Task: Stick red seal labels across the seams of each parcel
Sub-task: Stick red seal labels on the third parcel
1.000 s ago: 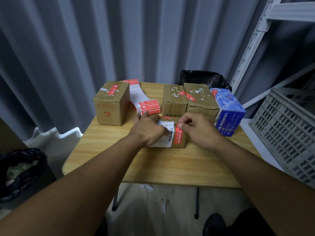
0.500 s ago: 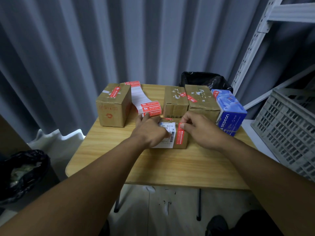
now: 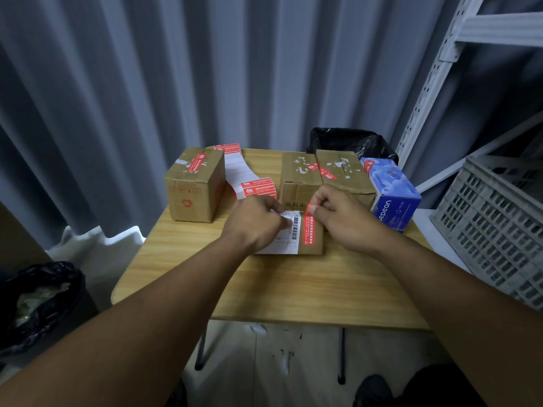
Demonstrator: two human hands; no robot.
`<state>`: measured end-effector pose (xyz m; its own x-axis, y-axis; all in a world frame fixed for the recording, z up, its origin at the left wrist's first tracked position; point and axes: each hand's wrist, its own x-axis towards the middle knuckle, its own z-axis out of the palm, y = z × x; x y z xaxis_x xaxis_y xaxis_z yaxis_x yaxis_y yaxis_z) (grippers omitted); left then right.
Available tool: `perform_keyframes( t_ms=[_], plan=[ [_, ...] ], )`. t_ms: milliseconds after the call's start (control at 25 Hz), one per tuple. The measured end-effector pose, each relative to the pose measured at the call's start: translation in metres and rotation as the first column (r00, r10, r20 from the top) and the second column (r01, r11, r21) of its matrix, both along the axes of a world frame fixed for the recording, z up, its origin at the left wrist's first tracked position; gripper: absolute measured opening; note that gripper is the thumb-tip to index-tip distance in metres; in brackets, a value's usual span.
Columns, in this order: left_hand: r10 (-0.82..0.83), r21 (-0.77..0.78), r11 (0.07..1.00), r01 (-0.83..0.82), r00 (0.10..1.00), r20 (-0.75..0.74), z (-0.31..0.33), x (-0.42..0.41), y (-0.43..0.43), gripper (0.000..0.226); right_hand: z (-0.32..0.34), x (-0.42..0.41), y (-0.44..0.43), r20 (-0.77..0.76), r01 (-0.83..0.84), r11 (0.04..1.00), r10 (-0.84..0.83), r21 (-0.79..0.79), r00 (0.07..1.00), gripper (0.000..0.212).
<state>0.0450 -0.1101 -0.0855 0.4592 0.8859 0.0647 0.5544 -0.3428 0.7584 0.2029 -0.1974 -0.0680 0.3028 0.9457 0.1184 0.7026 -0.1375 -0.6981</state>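
A grey curtain (image 3: 117,83) hangs in vertical folds behind my light wooden table (image 3: 293,289), which stands on thin dark legs over a pale, scuffed floor (image 3: 311,353). White slotted shelving (image 3: 433,74) rises at my right above a grey plastic crate (image 3: 499,230); the light is dim.

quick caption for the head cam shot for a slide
Right hand pinches a red seal label onto a small parcel held by the left hand on a wooden table

Red seal label (image 3: 308,229) lies lengthwise down the flat brown parcel (image 3: 313,249) in front of me; my right hand (image 3: 340,220) pinches its far end.
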Motion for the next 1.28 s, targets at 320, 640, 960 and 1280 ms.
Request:
perform_keyframes(
  t_ms=[320,640,960,1280],
  plan=[
    [-0.022,-0.001,1.0,0.021,0.999,-0.045,0.004,0.0,0.002,0.027,0.008,-0.003,0.001,0.092,0.016,0.999,-0.019,0.036,0.996,0.01],
    [-0.019,-0.043,0.999,0.018,1.0,-0.019,0.004,0.002,0.005,0.024,0.012,-0.004,-0.001,0.096,0.011,1.0,-0.01,-0.008,0.995,0.01],
    [-0.014,-0.051,0.999,0.013,1.0,-0.015,0.005,0.002,0.007,0.025,0.016,-0.006,0.0,0.115,0.041,0.999,-0.037,-0.036,0.993,0.011],
    [0.002,-0.055,0.998,-0.003,1.0,-0.009,0.004,0.004,0.008,0.025,0.018,-0.008,-0.001,0.159,0.031,0.998,-0.023,-0.049,0.987,0.012]
  ],
)
